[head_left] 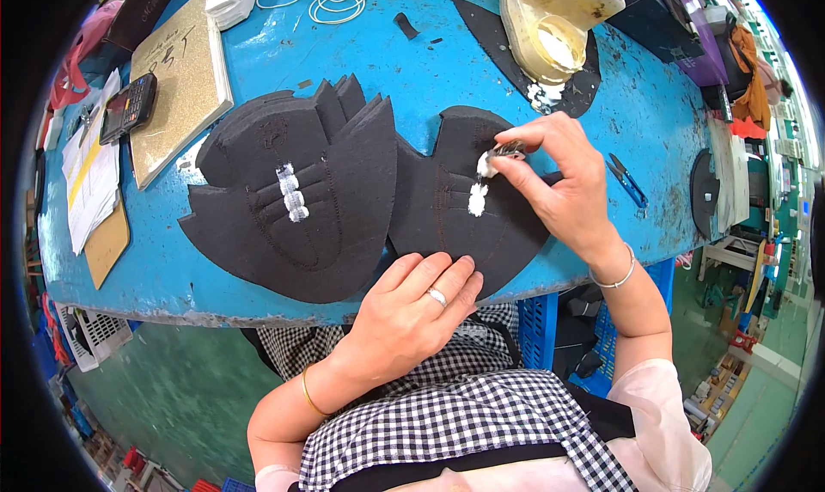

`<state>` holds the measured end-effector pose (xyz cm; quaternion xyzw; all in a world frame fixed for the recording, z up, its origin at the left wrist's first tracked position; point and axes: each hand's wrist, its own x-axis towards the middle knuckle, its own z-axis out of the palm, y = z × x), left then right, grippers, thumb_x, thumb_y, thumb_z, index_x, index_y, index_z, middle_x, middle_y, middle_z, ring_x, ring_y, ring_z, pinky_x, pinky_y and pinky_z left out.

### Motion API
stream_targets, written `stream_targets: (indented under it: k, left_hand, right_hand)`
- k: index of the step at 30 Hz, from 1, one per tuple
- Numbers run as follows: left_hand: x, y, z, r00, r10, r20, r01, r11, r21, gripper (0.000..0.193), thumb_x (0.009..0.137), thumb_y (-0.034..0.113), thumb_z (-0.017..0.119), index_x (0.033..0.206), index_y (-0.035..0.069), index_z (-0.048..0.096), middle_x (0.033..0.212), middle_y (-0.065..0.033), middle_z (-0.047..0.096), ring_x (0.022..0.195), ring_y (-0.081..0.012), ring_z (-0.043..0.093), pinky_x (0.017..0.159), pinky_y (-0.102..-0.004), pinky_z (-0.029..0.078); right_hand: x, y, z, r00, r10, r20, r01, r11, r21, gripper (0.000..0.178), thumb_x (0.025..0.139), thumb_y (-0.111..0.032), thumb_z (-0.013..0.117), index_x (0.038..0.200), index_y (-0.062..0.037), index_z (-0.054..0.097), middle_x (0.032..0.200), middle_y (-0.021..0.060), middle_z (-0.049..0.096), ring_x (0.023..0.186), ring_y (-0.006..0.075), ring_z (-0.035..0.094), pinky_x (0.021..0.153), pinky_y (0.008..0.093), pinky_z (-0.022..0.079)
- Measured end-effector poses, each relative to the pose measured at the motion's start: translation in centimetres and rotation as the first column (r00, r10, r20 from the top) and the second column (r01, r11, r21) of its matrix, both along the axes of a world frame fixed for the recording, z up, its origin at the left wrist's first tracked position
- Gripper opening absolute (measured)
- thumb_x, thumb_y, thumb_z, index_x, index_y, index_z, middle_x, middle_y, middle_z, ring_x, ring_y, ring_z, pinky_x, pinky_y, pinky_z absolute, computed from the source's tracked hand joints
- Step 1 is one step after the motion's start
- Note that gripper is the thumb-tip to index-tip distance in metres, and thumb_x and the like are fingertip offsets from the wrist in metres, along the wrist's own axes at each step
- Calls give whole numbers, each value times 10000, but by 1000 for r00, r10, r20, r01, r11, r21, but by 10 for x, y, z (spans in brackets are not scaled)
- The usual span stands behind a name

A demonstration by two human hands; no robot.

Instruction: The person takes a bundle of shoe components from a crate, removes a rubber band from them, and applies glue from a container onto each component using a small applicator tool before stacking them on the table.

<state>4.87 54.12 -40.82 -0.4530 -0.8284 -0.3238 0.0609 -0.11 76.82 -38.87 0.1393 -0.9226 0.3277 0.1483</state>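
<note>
A black shoe-upper piece (513, 234) with stitched lines lies flat near the table's front edge. My left hand (410, 316) rests on its near edge with the fingers stretched out flat. Above its middle, my right hand (563, 176) pinches a small brush (509, 151) whose tip is thick with white paste. A short white patch (477, 200) marks the piece just below that tip. To the left, a stack of similar black pieces (361, 221) overlaps its edge. The top one carries a white strip (292, 193) across its raised bands.
A cream paste container (526, 30) stands on a black piece (483, 41) at the back. Blue-handled snips (632, 187) lie right of my right hand. A gold board (185, 84), a calculator (129, 107) and papers (90, 178) occupy the left. White cord (338, 2) lies coiled behind.
</note>
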Motion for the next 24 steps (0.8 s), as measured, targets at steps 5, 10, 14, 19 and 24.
stream_targets:
  k: [5,10,14,19,24]
  left_hand:
    - [-2,1,4,1000,-2,10,2,1000,-15,359,687,194,780,1008,52,705,1088,-69,655,970,-233,610,810,-367,507]
    - [-3,3,11,1000,-20,-9,20,998,-59,335,694,159,729,1004,38,691,1043,-86,647,932,-238,613,759,-343,509]
    - [-9,9,11,996,-33,-79,25,995,-94,333,687,137,676,1005,41,687,930,-68,614,846,-221,607,703,-330,503]
    - [1,8,26,945,-203,-256,270,926,264,310,642,106,657,941,74,732,687,18,464,637,-118,529,617,-256,476]
    - [-6,-21,30,883,97,-460,96,921,379,148,698,137,717,842,141,748,656,61,411,596,-97,464,573,-232,433]
  right_hand:
    - [12,-4,2,993,113,-46,-111,993,39,212,710,-152,810,868,-86,684,793,29,652,756,221,584,737,342,412]
    - [28,-4,11,991,113,67,-109,992,-55,216,709,-125,812,880,-77,690,802,33,653,755,194,591,712,324,439]
    - [23,21,18,981,-109,158,172,865,-472,157,863,-49,695,1013,-15,667,938,20,663,849,80,586,757,233,462]
    - [13,43,7,979,-188,82,182,618,-765,150,960,-89,607,1079,-1,632,945,24,648,856,76,578,778,232,461]
    - [18,37,-3,976,-158,150,215,602,-769,146,964,-104,605,1072,-10,629,957,29,651,845,84,580,784,244,470]
